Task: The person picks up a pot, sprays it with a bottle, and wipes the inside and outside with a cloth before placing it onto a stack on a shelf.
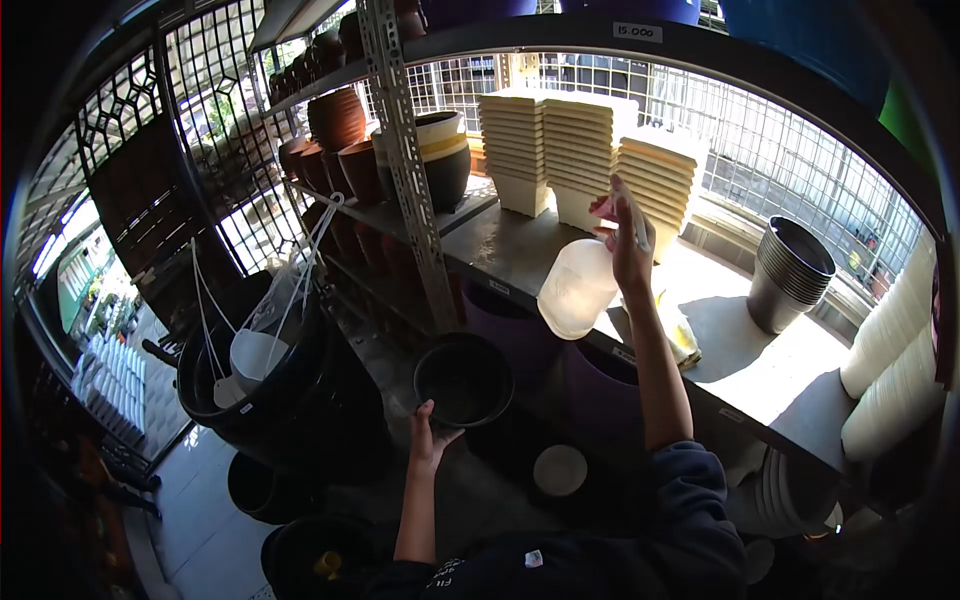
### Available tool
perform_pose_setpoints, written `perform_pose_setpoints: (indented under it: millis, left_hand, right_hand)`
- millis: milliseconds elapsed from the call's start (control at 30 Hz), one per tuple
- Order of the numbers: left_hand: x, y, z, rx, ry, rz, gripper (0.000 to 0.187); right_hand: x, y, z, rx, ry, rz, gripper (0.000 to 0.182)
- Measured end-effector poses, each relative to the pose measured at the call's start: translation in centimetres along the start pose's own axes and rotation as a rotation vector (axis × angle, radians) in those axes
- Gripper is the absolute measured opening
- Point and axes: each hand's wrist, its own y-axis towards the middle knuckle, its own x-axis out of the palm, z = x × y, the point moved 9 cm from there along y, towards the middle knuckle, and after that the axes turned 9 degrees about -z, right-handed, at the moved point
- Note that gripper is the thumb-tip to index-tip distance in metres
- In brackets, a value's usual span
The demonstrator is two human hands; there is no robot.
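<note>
My left hand (432, 440) grips a round black plant pot (465, 380) at its near side, thumb at the rim. The pot's opening faces up toward me. My right hand (630, 240) is raised over the shelf edge, its fingers closed around the top end of a translucent white plastic container (578, 290). A small pink part shows by those fingers, and the container's rounded end tilts down to the left. Behind the right hand stand stacks of cream square pots (580, 140). A yellowish plastic packet (680, 335) lies on the shelf beside my right forearm.
A nested stack of black pots (790, 275) stands on the sunlit shelf (740, 370), with white pot stacks (890, 390) at far right. A metal post (405, 160) rises left of centre. Large black tubs (290, 390) holding white hanging pots (258, 355) stand on the floor at left.
</note>
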Motion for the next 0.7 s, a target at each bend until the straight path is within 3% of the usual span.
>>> perform_pose_setpoints:
  millis: [167,300,433,467,500,567,633,700]
  left_hand:
    - [4.3,-0.6,1.2,-0.046,-0.135,-0.169,0.077]
    - [5.6,-0.7,1.0,-0.059,-0.148,-0.239,0.08]
    - [5.5,-0.7,-0.3,-0.12,-0.226,-0.261,0.079]
    - [5.5,-0.7,-0.6,-0.137,-0.244,-0.267,0.078]
    - [5.4,-0.8,-0.7,-0.14,-0.235,-0.259,0.076]
    - [5.3,-1.2,-0.8,-0.146,-0.223,-0.243,0.073]
    - [5.6,-1.6,-0.9,-0.156,-0.211,-0.274,0.073]
    - [5.6,-2.2,-1.3,-0.158,-0.215,-0.271,0.074]
  right_hand:
    - [-0.1,6.5,5.3,0.106,-0.226,0.022,0.042]
    - [-1.2,8.5,8.7,0.051,-0.379,0.092,0.049]
    - [-0.7,8.3,11.2,0.209,-0.532,-0.255,0.073]
    - [-0.8,7.0,10.3,0.114,-0.566,-0.33,0.087]
    - [-1.8,5.4,11.3,0.23,-0.708,-0.432,0.093]
    - [-4.7,-0.2,9.3,0.47,-1.197,-0.375,0.098]
    - [-6.8,-5.6,8.3,0.746,-1.429,-0.529,0.097]
    - [-8.7,-9.3,8.8,0.867,-1.435,-0.476,0.091]
